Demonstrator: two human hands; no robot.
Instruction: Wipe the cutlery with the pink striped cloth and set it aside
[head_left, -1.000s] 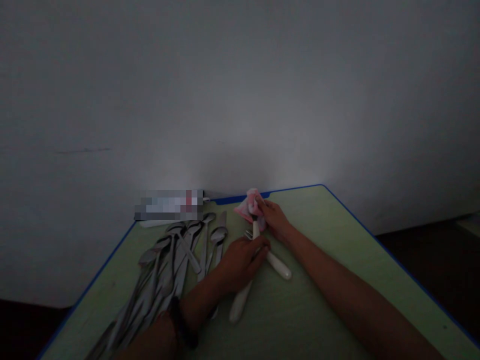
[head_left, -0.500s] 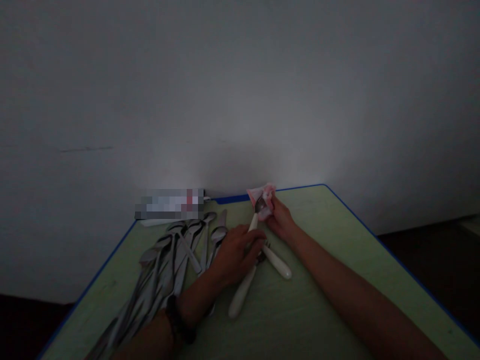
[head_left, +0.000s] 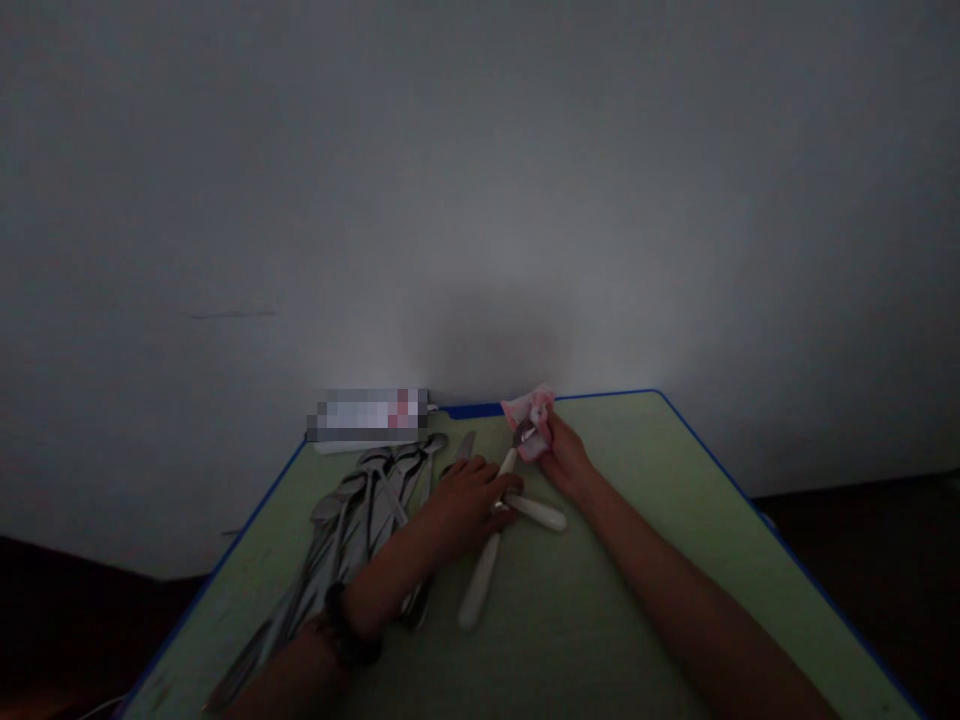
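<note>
My left hand (head_left: 466, 503) grips the neck of a white-handled spoon (head_left: 480, 580), whose long handle points toward me. The spoon's metal bowl is up at my right hand (head_left: 564, 458), which is closed around a pink cloth (head_left: 529, 418) pressed against that bowl. A second white-handled utensil (head_left: 541, 514) lies on the green table (head_left: 637, 600) just under and to the right of my left hand, crossing the spoon.
Several steel spoons and a knife lie in a pile (head_left: 360, 520) on the table's left half. A blurred flat box (head_left: 367, 416) sits at the far edge against the grey wall. The table's edges are blue; dark floor lies on both sides.
My left hand took hold of the spoon and raised its bowl end, and my right hand lifted the cloth off the table against the bowl. The view shifted a little.
</note>
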